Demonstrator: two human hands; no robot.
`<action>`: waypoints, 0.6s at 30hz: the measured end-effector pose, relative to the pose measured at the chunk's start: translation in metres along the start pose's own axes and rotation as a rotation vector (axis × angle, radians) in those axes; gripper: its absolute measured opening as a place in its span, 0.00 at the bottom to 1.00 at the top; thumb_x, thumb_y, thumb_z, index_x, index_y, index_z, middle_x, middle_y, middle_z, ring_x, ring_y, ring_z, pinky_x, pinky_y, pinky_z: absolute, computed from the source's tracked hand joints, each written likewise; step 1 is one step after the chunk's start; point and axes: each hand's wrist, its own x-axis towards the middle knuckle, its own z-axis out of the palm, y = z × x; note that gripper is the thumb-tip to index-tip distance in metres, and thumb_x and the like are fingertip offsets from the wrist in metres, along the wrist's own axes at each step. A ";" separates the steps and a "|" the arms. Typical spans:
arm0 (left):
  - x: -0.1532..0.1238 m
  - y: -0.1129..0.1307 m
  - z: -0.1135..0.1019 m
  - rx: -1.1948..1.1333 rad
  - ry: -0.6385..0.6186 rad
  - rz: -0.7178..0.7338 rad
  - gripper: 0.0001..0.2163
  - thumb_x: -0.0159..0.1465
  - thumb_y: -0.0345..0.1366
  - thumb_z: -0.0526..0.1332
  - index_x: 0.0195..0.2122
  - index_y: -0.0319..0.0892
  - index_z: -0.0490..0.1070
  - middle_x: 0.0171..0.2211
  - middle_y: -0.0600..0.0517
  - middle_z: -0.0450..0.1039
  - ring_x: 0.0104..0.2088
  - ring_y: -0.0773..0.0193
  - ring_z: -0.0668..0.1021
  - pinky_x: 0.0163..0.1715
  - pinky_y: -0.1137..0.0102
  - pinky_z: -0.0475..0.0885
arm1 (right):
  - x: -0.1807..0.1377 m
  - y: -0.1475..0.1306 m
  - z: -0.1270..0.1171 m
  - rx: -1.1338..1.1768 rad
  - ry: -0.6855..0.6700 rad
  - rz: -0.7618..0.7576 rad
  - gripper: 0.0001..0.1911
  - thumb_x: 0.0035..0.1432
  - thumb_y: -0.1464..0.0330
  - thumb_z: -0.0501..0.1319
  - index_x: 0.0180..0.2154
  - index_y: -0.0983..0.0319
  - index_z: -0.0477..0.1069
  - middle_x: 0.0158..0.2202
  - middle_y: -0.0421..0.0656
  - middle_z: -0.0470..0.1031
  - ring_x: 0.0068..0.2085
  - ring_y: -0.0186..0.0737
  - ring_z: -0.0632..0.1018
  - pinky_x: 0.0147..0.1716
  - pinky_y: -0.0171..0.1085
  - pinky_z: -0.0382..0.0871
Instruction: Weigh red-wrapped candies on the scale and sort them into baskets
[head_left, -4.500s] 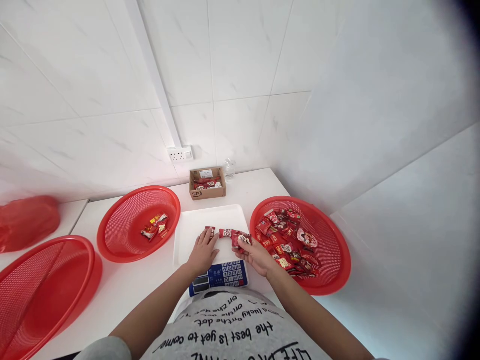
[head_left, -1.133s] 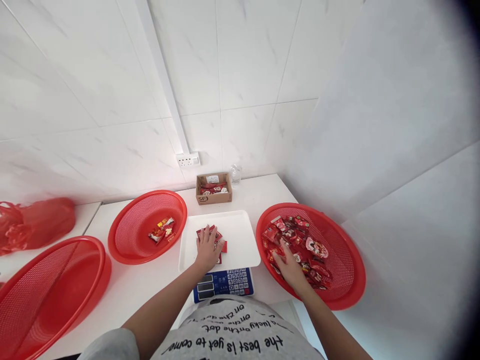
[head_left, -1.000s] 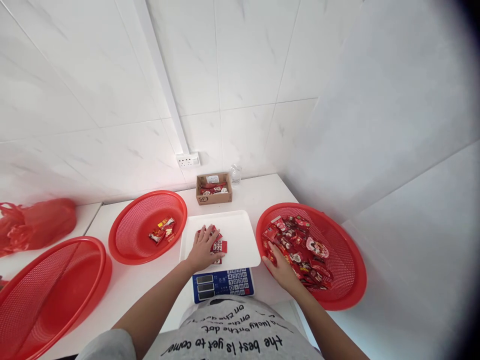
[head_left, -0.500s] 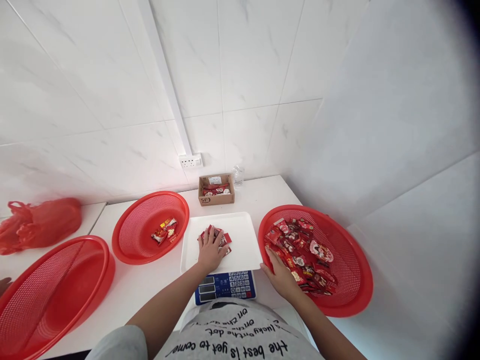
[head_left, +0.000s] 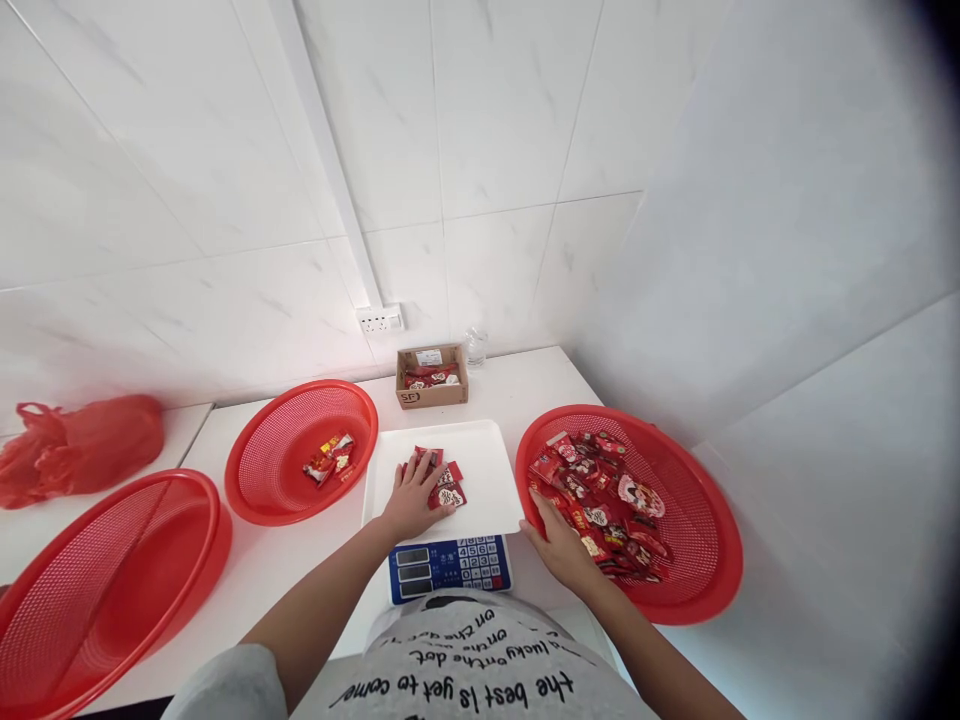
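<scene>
My left hand lies with fingers spread over a few small red packets on a white tray. Part of the packets is hidden under the palm. The tray tops a blue-panelled digital scale with a keypad. On the right, my right hand is hooked over the near-left rim of a red mesh basket, its thumb outside by the tray's corner and its fingers inside. A heap of red snack packets fills the left part of that basket.
A smaller red basket with several packets stands left of the tray. Nearer left is another red basket. Behind the tray are a cardboard box of red packets and a clear plastic item. A red plastic bag sits far left.
My left hand has slid slightly left and towards me, uncovering more of the packets on the tray. My right hand stays at the basket rim. A person's hand at the left edge has nearly left view.
</scene>
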 end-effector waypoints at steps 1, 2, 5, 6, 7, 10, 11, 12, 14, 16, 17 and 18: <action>0.001 0.001 0.002 0.005 0.005 -0.010 0.33 0.58 0.56 0.52 0.63 0.53 0.47 0.67 0.50 0.34 0.65 0.48 0.39 0.60 0.49 0.38 | 0.000 0.000 0.000 -0.001 0.000 0.001 0.34 0.57 0.56 0.48 0.61 0.66 0.52 0.63 0.50 0.54 0.63 0.44 0.55 0.60 0.45 0.49; 0.001 0.002 0.004 0.011 0.012 -0.023 0.32 0.59 0.56 0.52 0.63 0.53 0.48 0.67 0.51 0.35 0.65 0.48 0.39 0.60 0.49 0.39 | 0.000 0.000 0.000 -0.002 0.000 0.001 0.33 0.57 0.56 0.48 0.61 0.66 0.52 0.63 0.50 0.54 0.63 0.44 0.55 0.61 0.45 0.49; 0.003 0.007 0.007 0.030 0.041 -0.067 0.29 0.61 0.53 0.51 0.62 0.53 0.50 0.67 0.51 0.36 0.65 0.48 0.41 0.60 0.49 0.40 | 0.000 0.000 0.001 -0.004 -0.002 0.002 0.34 0.57 0.56 0.48 0.61 0.67 0.52 0.63 0.51 0.54 0.63 0.44 0.55 0.61 0.45 0.49; 0.003 0.009 0.008 0.035 0.050 -0.080 0.29 0.61 0.53 0.51 0.62 0.53 0.50 0.67 0.51 0.36 0.65 0.48 0.41 0.60 0.49 0.40 | 0.000 0.000 0.001 -0.004 -0.002 0.004 0.34 0.57 0.56 0.48 0.61 0.67 0.52 0.63 0.51 0.54 0.63 0.44 0.55 0.61 0.44 0.49; 0.003 0.011 0.009 0.040 0.060 -0.094 0.29 0.61 0.52 0.50 0.62 0.53 0.50 0.67 0.50 0.36 0.65 0.48 0.41 0.60 0.49 0.40 | 0.000 0.000 0.001 -0.003 -0.002 0.007 0.34 0.57 0.56 0.48 0.61 0.67 0.52 0.63 0.51 0.54 0.63 0.44 0.56 0.60 0.44 0.50; 0.003 0.017 0.011 0.052 0.088 -0.141 0.29 0.62 0.53 0.49 0.63 0.51 0.50 0.67 0.49 0.37 0.65 0.48 0.42 0.60 0.50 0.41 | 0.000 0.001 0.001 0.006 0.001 0.011 0.33 0.57 0.56 0.48 0.61 0.66 0.52 0.62 0.50 0.55 0.63 0.44 0.56 0.60 0.44 0.50; 0.004 0.018 0.012 0.055 0.094 -0.162 0.29 0.62 0.53 0.48 0.63 0.50 0.49 0.67 0.48 0.37 0.65 0.48 0.42 0.60 0.50 0.42 | 0.000 0.001 0.001 0.012 0.003 0.012 0.33 0.57 0.56 0.48 0.61 0.66 0.52 0.62 0.50 0.55 0.63 0.44 0.57 0.60 0.44 0.51; 0.004 0.020 0.012 0.058 0.099 -0.183 0.29 0.62 0.53 0.48 0.63 0.50 0.49 0.66 0.47 0.37 0.65 0.48 0.42 0.60 0.50 0.42 | 0.000 0.001 0.001 0.018 0.004 0.015 0.33 0.57 0.56 0.49 0.61 0.65 0.52 0.62 0.50 0.55 0.62 0.44 0.57 0.60 0.45 0.51; 0.005 0.023 0.013 0.057 0.103 -0.214 0.29 0.62 0.53 0.47 0.63 0.49 0.48 0.66 0.46 0.37 0.64 0.47 0.42 0.59 0.49 0.42 | 0.000 0.002 0.001 0.034 0.008 0.024 0.34 0.56 0.56 0.49 0.60 0.66 0.53 0.62 0.51 0.55 0.62 0.45 0.57 0.59 0.46 0.52; 0.005 0.023 0.013 0.043 0.100 -0.221 0.29 0.63 0.53 0.47 0.63 0.50 0.48 0.66 0.47 0.36 0.64 0.47 0.42 0.59 0.48 0.43 | 0.001 0.004 0.003 0.048 0.015 0.027 0.34 0.56 0.56 0.50 0.60 0.65 0.53 0.62 0.51 0.56 0.62 0.45 0.58 0.59 0.45 0.52; 0.005 0.023 0.012 0.032 0.099 -0.219 0.29 0.63 0.53 0.46 0.63 0.50 0.47 0.66 0.47 0.36 0.64 0.47 0.43 0.59 0.48 0.43 | 0.001 0.005 0.004 0.053 0.019 0.023 0.34 0.56 0.56 0.50 0.60 0.65 0.54 0.62 0.51 0.56 0.62 0.45 0.58 0.59 0.45 0.52; 0.004 0.022 0.012 0.020 0.101 -0.216 0.29 0.63 0.53 0.46 0.64 0.51 0.47 0.66 0.48 0.36 0.64 0.47 0.43 0.59 0.48 0.43 | 0.001 0.007 0.005 0.057 0.025 0.015 0.34 0.56 0.55 0.49 0.60 0.66 0.54 0.62 0.51 0.56 0.62 0.45 0.59 0.59 0.45 0.52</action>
